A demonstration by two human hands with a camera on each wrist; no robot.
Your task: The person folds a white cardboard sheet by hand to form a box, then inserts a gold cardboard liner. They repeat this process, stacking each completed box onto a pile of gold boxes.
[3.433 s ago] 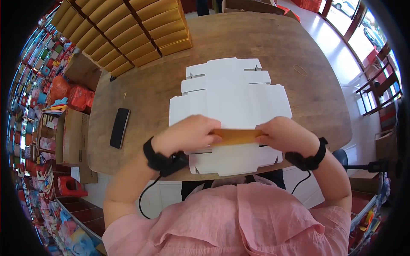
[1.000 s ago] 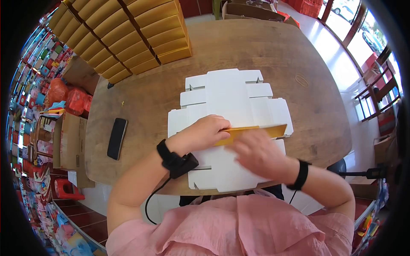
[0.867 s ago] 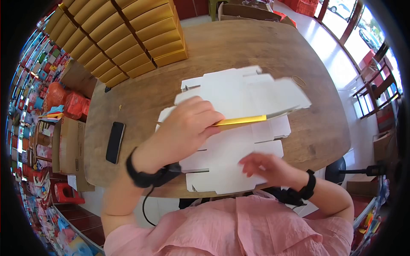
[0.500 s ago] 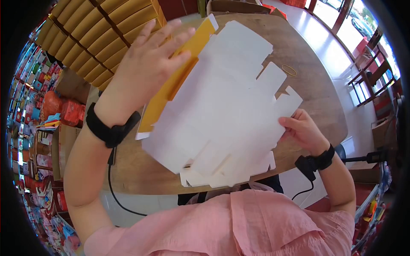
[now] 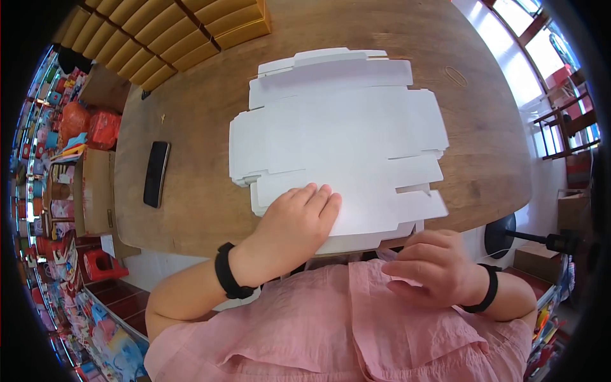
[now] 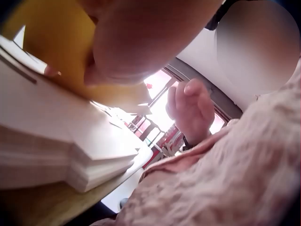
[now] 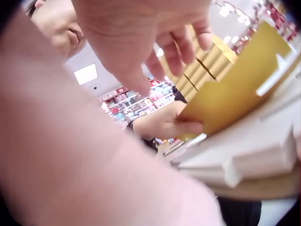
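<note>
A flat cardboard box blank [image 5: 356, 127] lies white side up over the stack of similar blanks [image 6: 89, 174], its gold underside showing in both wrist views. My left hand [image 5: 296, 223] pinches its near edge, fingers on the white top and thumb against the gold face [image 7: 225, 103]. That near part is lifted off the stack. Close to my chest, my right hand [image 5: 433, 264] hangs in the air, fingers loosely bent and holding nothing, just short of the blank's near right corner.
Gold boxes [image 5: 159, 35] are stacked at the table's far left. A phone [image 5: 156, 174] lies on the wooden table [image 5: 197, 210] left of the blanks, and a rubber band [image 5: 456, 76] at the far right. A cardboard carton [image 5: 95, 191] stands beyond the left edge.
Both hands swung the blank round from an upright tilt to white side up over the stack. The right hand let go and drew back; the left came down to the near edge.
</note>
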